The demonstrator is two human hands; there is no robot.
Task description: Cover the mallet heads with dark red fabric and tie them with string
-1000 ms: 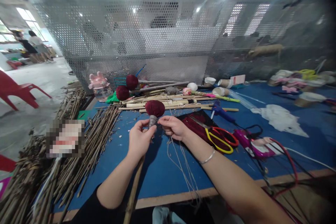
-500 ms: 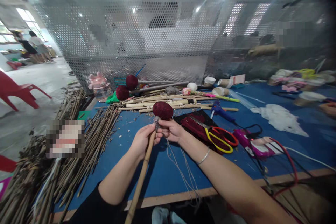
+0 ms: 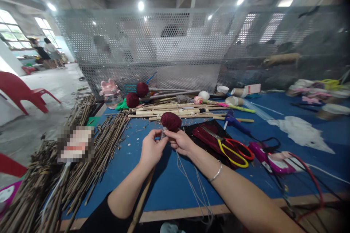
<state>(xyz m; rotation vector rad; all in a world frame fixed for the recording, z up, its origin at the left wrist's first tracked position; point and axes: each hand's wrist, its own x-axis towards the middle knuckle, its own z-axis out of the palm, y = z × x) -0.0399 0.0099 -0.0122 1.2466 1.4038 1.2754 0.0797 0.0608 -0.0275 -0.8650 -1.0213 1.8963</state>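
A bamboo-like stick (image 3: 142, 201) slants up from the table's front edge to a dark red cloth-covered ball (image 3: 171, 121) at its top. Grey string (image 3: 163, 132) is wound round the neck just under the ball. My left hand (image 3: 151, 148) is closed round the stick at this neck, thumb and fingertips on the winding. My right hand (image 3: 180, 142) pinches the grey string beside the neck, right under the ball; its fingertips are partly hidden. Loose string ends (image 3: 195, 185) trail from there over the table edge.
Scissors (image 3: 232, 149) lie on dark red cloth to the right, near a blue glue gun (image 3: 237, 122) and a purple device (image 3: 269, 156) with cables. Thin twigs (image 3: 101, 153) pile at left. Sticks, two red balls (image 3: 137, 94) and a pink jar (image 3: 109, 93) line the back.
The view has shifted slightly. My left hand has turned over the stick, its back now upward, with fingers higher on the winding. My right hand stays by the neck.
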